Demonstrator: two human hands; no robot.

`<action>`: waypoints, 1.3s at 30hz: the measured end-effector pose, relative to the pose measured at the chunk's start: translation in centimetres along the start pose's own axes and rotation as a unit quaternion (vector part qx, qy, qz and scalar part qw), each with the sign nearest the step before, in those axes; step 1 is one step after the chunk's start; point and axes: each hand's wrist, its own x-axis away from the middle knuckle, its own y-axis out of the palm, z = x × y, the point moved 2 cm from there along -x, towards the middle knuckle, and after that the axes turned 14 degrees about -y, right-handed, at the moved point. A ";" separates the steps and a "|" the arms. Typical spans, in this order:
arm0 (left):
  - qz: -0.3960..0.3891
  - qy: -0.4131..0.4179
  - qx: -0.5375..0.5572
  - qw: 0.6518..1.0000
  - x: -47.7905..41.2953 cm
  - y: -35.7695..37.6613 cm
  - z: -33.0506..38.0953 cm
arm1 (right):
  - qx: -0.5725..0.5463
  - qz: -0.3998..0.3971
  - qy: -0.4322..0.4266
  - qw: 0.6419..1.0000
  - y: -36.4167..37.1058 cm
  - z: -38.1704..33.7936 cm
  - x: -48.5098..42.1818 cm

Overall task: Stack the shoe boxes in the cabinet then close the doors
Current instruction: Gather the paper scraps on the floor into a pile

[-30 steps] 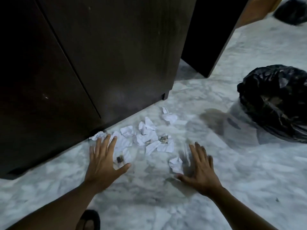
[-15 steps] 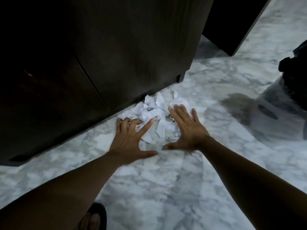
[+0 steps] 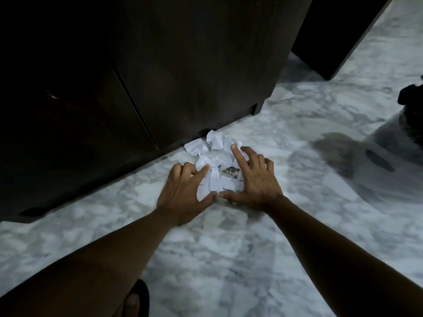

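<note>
- Left hand is down on the floor, fingers curled in against the left edge of a small heap of paper scraps. The index finger lies across the paper and the thumb is tucked under the near edge.
- Right hand does the same on the other side. The index finger is stretched out over the top of the heap, the other fingers are bent down along its right side, and the thumb reaches left along the near edge.
- The two thumbs pretty much meet at the front, so the heap is cupped between both hands.
- The scraps are white, torn and crumpled, and a couple have dark print on them. The far end of the heap touches the foot of the cabinet.
- The cabinet is dark wood and sits right behind the hands, just past the fingertips. Both of its doors are closed, with the seam between them running down to the floor a bit left of the heap.
- Everything sits on a grey-white marble floor.
- A black bag pokes in at the right edge, well away from the hands.
- Another dark piece of furniture stands further back on the right.
- A sandalled foot shows at the bottom, between the forearms.
</note>
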 end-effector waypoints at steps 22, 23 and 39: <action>0.034 0.051 0.051 0.997 -0.2 0.5 -0.8 | -0.024 0.116 0.072 0.990 2.0 -3.2 7.3; 0.037 0.053 0.056 0.996 -0.2 0.5 -0.8 | -0.033 0.099 0.080 0.991 1.9 -3.4 7.6; -0.023 0.144 0.052 0.988 0.3 -0.4 -0.2 | -0.203 -0.041 0.109 0.972 -3.9 -2.5 7.0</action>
